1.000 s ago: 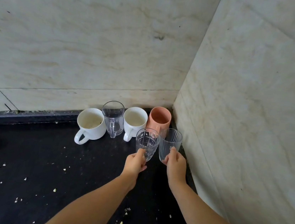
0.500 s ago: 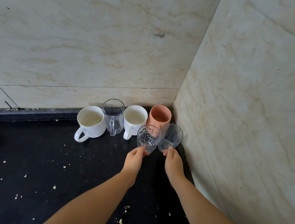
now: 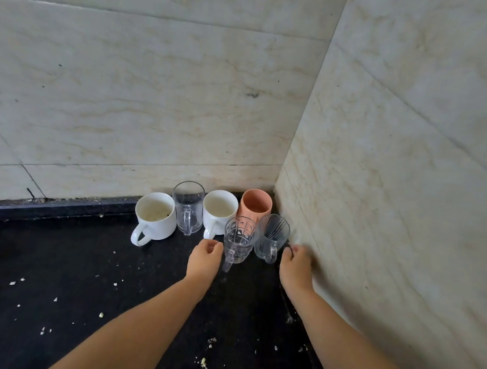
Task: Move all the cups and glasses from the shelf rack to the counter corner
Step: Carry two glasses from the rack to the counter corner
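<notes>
On the black counter [image 3: 72,270], six vessels stand in the corner. The back row holds a white mug [image 3: 155,216], a clear glass mug [image 3: 188,206], a second white mug [image 3: 217,211] and a terracotta cup [image 3: 255,205]. In front stand a patterned glass mug [image 3: 239,240] and a ribbed glass mug [image 3: 272,238], both upright. My left hand [image 3: 204,256] sits just left of the patterned mug, fingers curled, holding nothing. My right hand [image 3: 296,264] is right of the ribbed mug with a small gap, fingers curled in and empty.
Two marble walls meet behind the cups; the right wall [image 3: 402,204] runs close beside my right forearm. Pale crumbs [image 3: 203,362] are scattered over the counter in front. The shelf rack is out of view.
Both glass mugs were in my hands above the counter; now they stand on it in front of the back row, and both hands have let go and drawn slightly apart.
</notes>
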Tool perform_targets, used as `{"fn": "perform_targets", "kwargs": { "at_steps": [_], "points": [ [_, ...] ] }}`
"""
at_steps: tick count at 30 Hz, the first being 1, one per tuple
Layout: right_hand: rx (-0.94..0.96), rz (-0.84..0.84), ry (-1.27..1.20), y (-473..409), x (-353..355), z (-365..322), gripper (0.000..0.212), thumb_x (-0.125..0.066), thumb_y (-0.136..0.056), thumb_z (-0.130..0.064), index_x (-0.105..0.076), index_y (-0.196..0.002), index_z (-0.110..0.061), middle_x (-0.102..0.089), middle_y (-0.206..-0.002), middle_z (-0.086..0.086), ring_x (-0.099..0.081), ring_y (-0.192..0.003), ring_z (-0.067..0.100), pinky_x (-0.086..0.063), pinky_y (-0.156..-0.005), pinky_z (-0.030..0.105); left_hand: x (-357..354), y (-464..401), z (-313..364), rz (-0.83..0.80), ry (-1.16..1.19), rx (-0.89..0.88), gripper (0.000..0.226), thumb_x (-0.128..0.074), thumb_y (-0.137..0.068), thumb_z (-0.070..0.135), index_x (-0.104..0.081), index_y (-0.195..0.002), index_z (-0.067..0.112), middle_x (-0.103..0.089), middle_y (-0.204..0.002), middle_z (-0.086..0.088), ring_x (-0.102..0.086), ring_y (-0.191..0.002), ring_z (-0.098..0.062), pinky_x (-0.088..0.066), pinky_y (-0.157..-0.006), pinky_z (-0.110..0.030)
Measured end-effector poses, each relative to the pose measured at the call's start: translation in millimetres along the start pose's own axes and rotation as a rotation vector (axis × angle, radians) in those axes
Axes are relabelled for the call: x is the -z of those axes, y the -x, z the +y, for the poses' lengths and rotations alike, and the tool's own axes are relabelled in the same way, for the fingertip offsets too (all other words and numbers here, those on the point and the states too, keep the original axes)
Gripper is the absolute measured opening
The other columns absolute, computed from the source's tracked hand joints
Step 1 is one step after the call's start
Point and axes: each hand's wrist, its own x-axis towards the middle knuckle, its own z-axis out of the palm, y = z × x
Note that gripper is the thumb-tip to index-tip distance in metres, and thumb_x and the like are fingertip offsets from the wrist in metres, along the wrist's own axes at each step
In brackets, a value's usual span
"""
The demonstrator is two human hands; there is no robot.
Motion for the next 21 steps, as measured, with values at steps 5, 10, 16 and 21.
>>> {"fn": "perform_targets", "kwargs": {
  "at_steps": [5, 10, 16, 21],
  "points": [
    [0.26, 0.034, 0.291, 25, 23, -19, 0.038, -0.043, -0.099, -0.021, -0.045, -0.133, -0.005, -0.046, -0.139, 0.015, -0.041, -0.131, 0.03, -0.037, -0.106, 0.039, 10, 18, 28, -0.039, -0.052, -0.136, 0.027, -0.05, -0.096, 0.025, -0.056, -0.117, 0.011, -0.063, -0.109, -0.004, -0.055, -0.095, -0.017, -0.043, -0.086, -0.03],
    [0.526, 0.019, 0.704, 51, 30, -24, 0.041, -0.04, -0.098, -0.03, -0.043, -0.136, -0.015, -0.046, -0.143, 0.006, -0.041, -0.133, 0.025, -0.035, -0.11, 0.042, 19, 43, 33, 0.004, -0.586, -0.365, 0.036, -0.048, -0.094, 0.033, -0.053, -0.127, 0.019, -0.055, -0.129, -0.005, -0.053, -0.118, -0.024, -0.047, -0.099, -0.044],
    [0.586, -0.1, 0.769, 73, 24, -40, 0.047, -0.036, -0.1, -0.034, -0.034, -0.143, -0.018, -0.034, -0.152, 0.005, -0.031, -0.14, 0.025, -0.028, -0.115, 0.046, 46, 73, 26, 0.104, -0.825, -0.367, 0.036, -0.048, -0.092, 0.031, -0.053, -0.125, 0.018, -0.052, -0.129, -0.006, -0.048, -0.121, -0.026, -0.045, -0.098, -0.044],
    [0.777, -0.171, 0.846, 97, 6, -52, 0.042, -0.037, -0.099, -0.033, -0.041, -0.137, -0.016, -0.041, -0.147, 0.005, -0.036, -0.136, 0.026, -0.035, -0.11, 0.047, 85, 104, 11, 0.24, -0.825, -0.261, 0.038, -0.045, -0.094, 0.032, -0.05, -0.128, 0.018, -0.05, -0.13, -0.006, -0.045, -0.124, -0.026, -0.042, -0.097, -0.041]
  ]
}}
